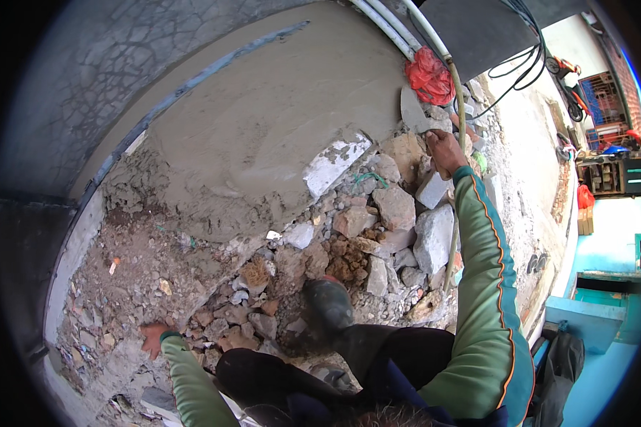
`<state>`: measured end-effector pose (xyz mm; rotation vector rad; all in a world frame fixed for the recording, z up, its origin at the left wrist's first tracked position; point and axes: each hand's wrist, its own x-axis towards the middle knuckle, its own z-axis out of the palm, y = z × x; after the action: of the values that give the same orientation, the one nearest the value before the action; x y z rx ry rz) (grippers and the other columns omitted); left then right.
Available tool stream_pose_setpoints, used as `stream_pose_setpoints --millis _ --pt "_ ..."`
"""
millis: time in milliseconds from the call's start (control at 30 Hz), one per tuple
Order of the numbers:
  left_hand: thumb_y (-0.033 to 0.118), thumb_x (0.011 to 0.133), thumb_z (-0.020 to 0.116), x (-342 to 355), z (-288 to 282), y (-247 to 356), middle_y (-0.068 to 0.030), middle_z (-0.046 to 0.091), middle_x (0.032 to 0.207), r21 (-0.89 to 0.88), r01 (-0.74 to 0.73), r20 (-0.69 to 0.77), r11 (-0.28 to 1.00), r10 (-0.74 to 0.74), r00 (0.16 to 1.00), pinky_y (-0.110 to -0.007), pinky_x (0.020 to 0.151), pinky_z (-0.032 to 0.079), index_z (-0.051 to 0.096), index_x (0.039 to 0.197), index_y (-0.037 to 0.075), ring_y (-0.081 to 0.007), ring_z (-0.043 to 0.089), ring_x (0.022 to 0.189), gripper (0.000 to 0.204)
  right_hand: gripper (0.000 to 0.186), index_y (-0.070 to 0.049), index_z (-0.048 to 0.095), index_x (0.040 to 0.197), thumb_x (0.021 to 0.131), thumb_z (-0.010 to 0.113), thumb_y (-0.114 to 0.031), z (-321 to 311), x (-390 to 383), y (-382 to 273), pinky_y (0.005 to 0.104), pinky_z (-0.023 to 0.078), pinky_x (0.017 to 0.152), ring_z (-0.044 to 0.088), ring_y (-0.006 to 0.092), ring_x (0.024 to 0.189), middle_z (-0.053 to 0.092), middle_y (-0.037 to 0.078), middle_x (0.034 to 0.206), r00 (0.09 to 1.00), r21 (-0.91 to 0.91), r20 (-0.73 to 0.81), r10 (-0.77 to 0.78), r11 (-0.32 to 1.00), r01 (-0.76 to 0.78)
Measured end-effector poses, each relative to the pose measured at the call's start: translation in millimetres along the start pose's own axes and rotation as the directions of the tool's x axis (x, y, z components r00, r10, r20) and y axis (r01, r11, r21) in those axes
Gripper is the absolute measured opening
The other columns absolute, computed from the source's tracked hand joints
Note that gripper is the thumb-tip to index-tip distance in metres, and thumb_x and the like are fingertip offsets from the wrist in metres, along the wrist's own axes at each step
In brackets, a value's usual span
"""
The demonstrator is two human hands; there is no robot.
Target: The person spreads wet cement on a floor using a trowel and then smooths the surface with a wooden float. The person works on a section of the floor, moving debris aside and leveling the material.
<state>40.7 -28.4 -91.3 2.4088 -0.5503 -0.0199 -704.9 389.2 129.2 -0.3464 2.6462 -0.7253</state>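
My right hand (pixel 445 151) is closed around the handle of a trowel, stretched out to the far right. The grey trowel blade (pixel 411 109) lies at the edge of the wet cement (pixel 263 107), just below a red plastic bag (pixel 430 75). Low on the left, my left hand (pixel 152 340) rests on or just over the rubble (pixel 121 285), fingers apart and nothing seen in them. Between the hands, a white-faced block (pixel 336 162) sits along the cement's near edge. Broken stones (pixel 395 206) lie heaped below my right hand.
My boot (pixel 327 302) stands among the stones. Pale pipes (pixel 388 28) run up from the red bag, and a yellowish hose (pixel 454 242) passes under my right arm. A bluish strip (pixel 192 82) borders the cement by the grey wall (pixel 121 64). Black cables (pixel 530 67) hang at the upper right.
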Motion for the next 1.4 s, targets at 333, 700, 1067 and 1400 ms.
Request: stream_pose_setpoints --millis 333,700,1067,1400 --pt "0.063 0.088 0.063 -7 -13 8 -0.0406 0.015 0.150 -0.026 -0.043 -0.021 0.999 0.042 0.999 -0.068 0.091 0.049 0.040 0.140 -0.006 -0.0628 0.052 0.115 0.090 0.026 -0.009 0.055 0.086 0.098 0.053 -0.033 -22 117 35 0.0385 0.042 0.043 0.054 0.0197 0.051 0.059 0.006 0.070 0.974 0.051 0.095 0.206 0.976 -0.211" --pt "0.063 0.089 0.062 -3 -13 17 -0.0373 0.018 0.150 0.024 0.014 -0.021 1.000 -0.014 1.000 -0.069 0.090 0.049 0.043 0.140 -0.003 -0.0616 0.053 0.115 0.086 0.021 -0.003 0.067 0.096 0.091 0.062 -0.023 -35 66 -2 0.0392 0.051 0.055 0.065 0.0232 0.062 0.066 0.011 0.075 0.943 0.027 0.049 0.329 0.943 -0.331" --pt "0.063 0.089 0.062 -10 -10 10 -0.0395 0.010 0.153 0.016 0.040 0.030 0.999 -0.041 0.999 -0.066 0.097 0.048 0.038 0.144 -0.004 -0.0611 0.046 0.126 0.090 0.029 -0.009 0.059 0.103 0.105 0.045 -0.034 -36 10 26 0.0312 0.047 0.046 0.056 0.0146 0.053 0.059 0.003 0.072 0.937 0.583 0.246 0.247 0.734 -0.347" --pt "0.062 0.088 0.064 4 1 4 -0.0389 0.009 0.155 0.015 0.038 0.007 0.999 -0.038 0.999 -0.067 0.098 0.046 0.039 0.143 -0.004 -0.0612 0.046 0.125 0.090 0.028 -0.006 0.053 0.110 0.107 0.037 -0.029 40 15 24 0.0330 0.049 0.050 0.056 0.0185 0.058 0.058 0.007 0.077 0.899 0.766 0.366 0.242 0.470 -0.438"
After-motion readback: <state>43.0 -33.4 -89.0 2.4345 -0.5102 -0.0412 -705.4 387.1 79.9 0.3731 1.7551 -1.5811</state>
